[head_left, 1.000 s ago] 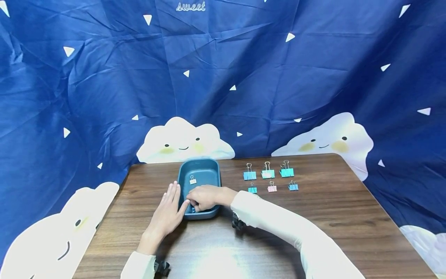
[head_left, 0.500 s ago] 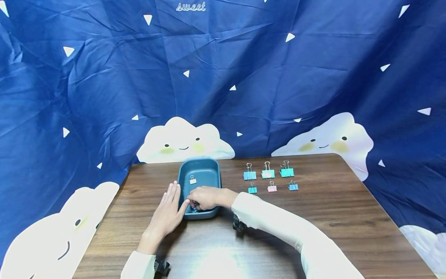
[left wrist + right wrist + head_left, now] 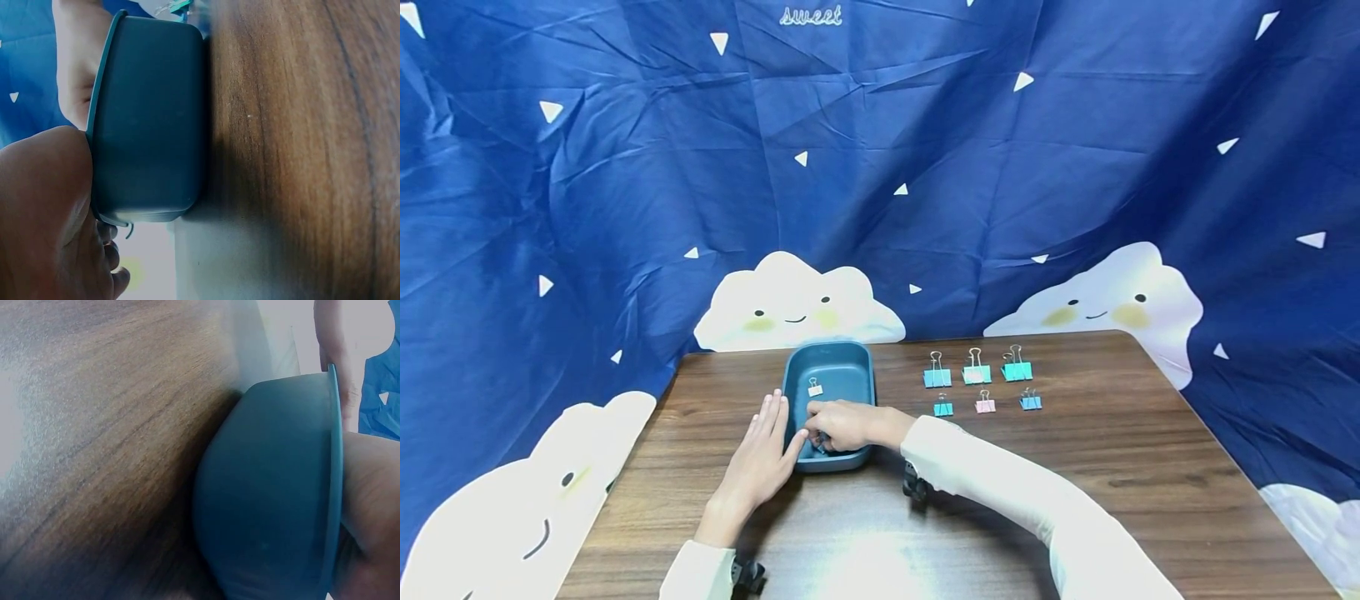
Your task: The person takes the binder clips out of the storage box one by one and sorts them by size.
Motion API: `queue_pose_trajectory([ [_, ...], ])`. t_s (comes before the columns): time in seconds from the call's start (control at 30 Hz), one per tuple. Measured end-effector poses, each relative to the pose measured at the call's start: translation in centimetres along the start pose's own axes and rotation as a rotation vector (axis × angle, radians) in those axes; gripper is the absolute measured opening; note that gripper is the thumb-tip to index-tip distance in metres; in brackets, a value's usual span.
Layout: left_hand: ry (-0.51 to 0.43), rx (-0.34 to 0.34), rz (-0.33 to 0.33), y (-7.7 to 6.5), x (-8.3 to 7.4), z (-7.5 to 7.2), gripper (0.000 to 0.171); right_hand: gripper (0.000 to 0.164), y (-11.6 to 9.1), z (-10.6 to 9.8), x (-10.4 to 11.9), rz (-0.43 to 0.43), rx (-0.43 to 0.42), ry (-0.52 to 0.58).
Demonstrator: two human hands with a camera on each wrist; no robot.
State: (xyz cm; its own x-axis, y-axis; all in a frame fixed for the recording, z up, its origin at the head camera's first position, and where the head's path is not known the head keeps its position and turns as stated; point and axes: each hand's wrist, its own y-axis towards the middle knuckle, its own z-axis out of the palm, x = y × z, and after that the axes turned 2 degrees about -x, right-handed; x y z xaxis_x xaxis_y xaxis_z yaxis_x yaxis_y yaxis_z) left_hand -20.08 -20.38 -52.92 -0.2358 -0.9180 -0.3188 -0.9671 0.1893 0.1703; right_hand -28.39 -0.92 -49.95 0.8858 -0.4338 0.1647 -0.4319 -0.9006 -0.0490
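The teal tray [image 3: 837, 463] stands on the wooden table. My left hand [image 3: 758, 454] rests on its left rim, fingers straight and thumb reaching over the near left part. Inside the tray's near end is my right hand [image 3: 844, 425], with curled fingers pinching a small blue binder clip [image 3: 822, 447], mostly hidden by the fingers. A small white binder clip [image 3: 816, 389] lies farther back on the tray floor. In the left wrist view the tray's outer wall [image 3: 150, 119] hides the inside; the right wrist view likewise shows the outer wall [image 3: 269, 487].
Right of the tray, binder clips stand in two rows. The back row holds larger ones: blue [image 3: 937, 377], pale green and pink [image 3: 977, 374], and teal [image 3: 1017, 371]. Smaller teal [image 3: 943, 409], pink [image 3: 986, 406] and blue [image 3: 1032, 402] clips form the front row.
My right fingers have shifted slightly in the tray's near end, and less of the blue clip shows under them. The left hand, tray and rows of clips have stayed put.
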Motion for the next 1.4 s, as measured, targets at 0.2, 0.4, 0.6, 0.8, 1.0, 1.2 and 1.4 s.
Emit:
queue_pose_trajectory([
  [0.2, -0.01, 0.008, -0.005, -0.1, -0.1, -0.2, 0.076, 0.022, -0.2, 0.0, -0.3, 0.003, -0.011, 0.043],
  [0.4, -0.016, 0.017, -0.012, -0.1, -0.1, -0.2, 0.076, 0.016, -0.4, -0.3, -0.7, -0.005, -0.028, 0.058],
  [0.6, -0.012, 0.011, -0.008, 0.0, -0.1, -0.1, 0.076, 0.013, -0.7, -0.6, -1.4, -0.029, -0.077, 0.089],
  [0.8, -0.015, 0.019, -0.008, -0.1, -0.2, -0.2, 0.077, 0.011, -1.4, -1.2, -1.8, -0.011, -0.127, 0.128],
  [1.0, -0.014, 0.012, -0.006, -0.1, -0.1, -0.2, 0.076, 0.01, -1.9, -1.8, -2.2, -0.032, -0.168, 0.159],
  [1.2, -0.014, 0.004, -0.004, -0.1, -0.1, -0.2, 0.076, 0.009, -2.6, -2.4, -2.4, -0.071, -0.199, 0.187],
  [1.4, -0.007, 0.006, -0.012, -0.1, -0.2, -0.1, 0.077, 0.009, -3.6, -3.1, -2.9, -0.04, -0.243, 0.248],
])
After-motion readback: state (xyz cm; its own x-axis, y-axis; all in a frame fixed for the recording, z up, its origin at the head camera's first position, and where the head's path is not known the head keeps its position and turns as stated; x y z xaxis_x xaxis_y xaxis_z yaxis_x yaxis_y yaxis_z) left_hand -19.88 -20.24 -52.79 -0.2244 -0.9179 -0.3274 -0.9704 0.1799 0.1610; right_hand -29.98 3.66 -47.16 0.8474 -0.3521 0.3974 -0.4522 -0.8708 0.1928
